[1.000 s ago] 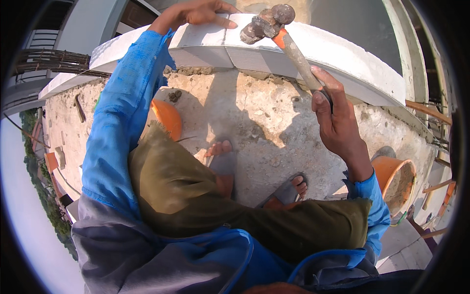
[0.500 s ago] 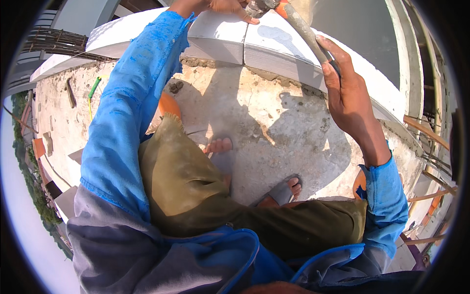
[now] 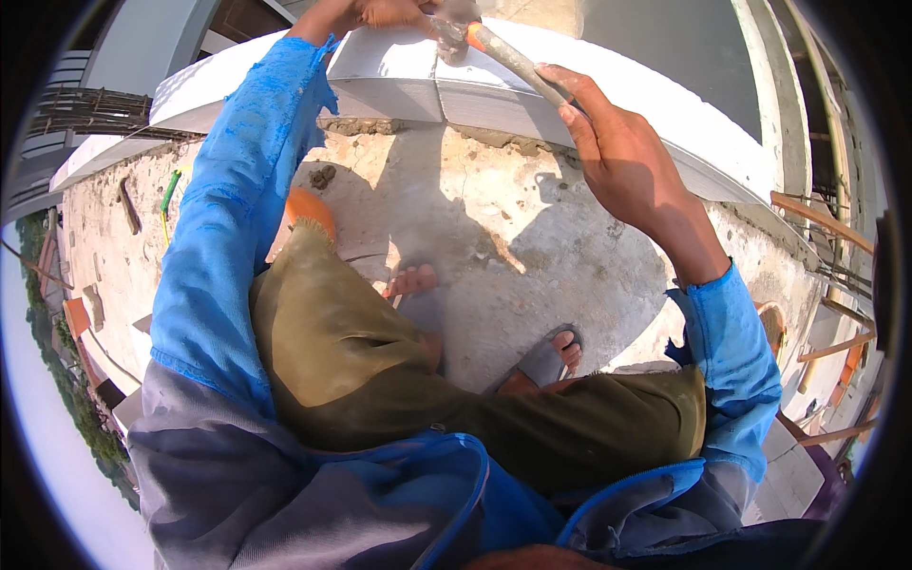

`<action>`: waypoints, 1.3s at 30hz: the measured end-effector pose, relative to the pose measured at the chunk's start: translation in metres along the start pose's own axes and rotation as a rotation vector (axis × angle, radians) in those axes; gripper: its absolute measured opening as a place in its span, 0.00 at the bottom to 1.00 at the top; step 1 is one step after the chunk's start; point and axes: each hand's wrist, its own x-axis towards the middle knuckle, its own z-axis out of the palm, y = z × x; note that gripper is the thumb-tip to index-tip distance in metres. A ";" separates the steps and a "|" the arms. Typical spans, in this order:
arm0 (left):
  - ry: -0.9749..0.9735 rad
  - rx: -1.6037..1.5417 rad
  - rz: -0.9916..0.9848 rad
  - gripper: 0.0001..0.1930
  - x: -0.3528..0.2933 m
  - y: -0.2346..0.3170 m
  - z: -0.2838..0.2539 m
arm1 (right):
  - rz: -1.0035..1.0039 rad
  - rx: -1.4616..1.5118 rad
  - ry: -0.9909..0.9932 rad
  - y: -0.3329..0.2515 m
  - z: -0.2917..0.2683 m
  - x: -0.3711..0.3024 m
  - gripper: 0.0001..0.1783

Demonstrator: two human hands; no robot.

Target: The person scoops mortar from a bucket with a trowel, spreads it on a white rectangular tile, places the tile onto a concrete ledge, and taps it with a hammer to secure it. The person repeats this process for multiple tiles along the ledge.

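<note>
My right hand [image 3: 622, 147] is closed around the end of the grey handle of a mallet [image 3: 518, 62]. An orange band circles the handle near the grey, mortar-smeared head, which is blurred at the top edge. Beside that head is my left hand [image 3: 394, 11], fingers curled and partly cut off by the frame; what they grip is unclear. Both hands are over a row of white blocks [image 3: 389, 65] laid end to end, with a thin joint between two of them. Mortar [image 3: 361, 126] shows along the foot of the row.
My sandalled feet [image 3: 551, 356] stand on a rough concrete floor [image 3: 456, 237]. An orange rounded object [image 3: 312, 211] sits by my left knee. Further left lie a green-handled tool [image 3: 171, 190] and a brown stick-like piece [image 3: 128, 206]. Wooden poles [image 3: 822, 223] jut in at the right.
Both hands and the mallet have shifted left along the blocks, and the view has moved slightly. My right hand keeps its grip on the handle.
</note>
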 end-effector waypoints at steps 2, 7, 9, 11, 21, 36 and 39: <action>0.004 -0.001 0.003 0.29 0.001 0.000 -0.004 | -0.067 0.015 0.079 0.006 0.007 -0.002 0.24; 0.017 0.029 0.033 0.29 -0.008 0.003 -0.017 | -0.006 0.050 0.028 0.008 0.012 -0.003 0.25; 0.002 -0.040 0.114 0.28 0.005 0.029 0.007 | 0.026 0.048 0.071 0.025 -0.001 -0.025 0.25; -0.036 -0.068 0.088 0.26 -0.018 0.064 0.009 | 0.013 0.089 0.190 0.035 -0.009 -0.045 0.26; -0.004 0.380 0.140 0.48 0.068 0.178 0.059 | 0.381 0.322 0.590 0.079 -0.005 -0.164 0.26; 0.274 1.040 0.335 0.66 0.117 0.356 0.189 | 0.890 0.392 1.146 0.155 0.018 -0.247 0.27; 0.239 0.954 0.338 0.61 0.115 0.362 0.189 | 0.974 0.503 1.060 0.164 0.087 -0.269 0.29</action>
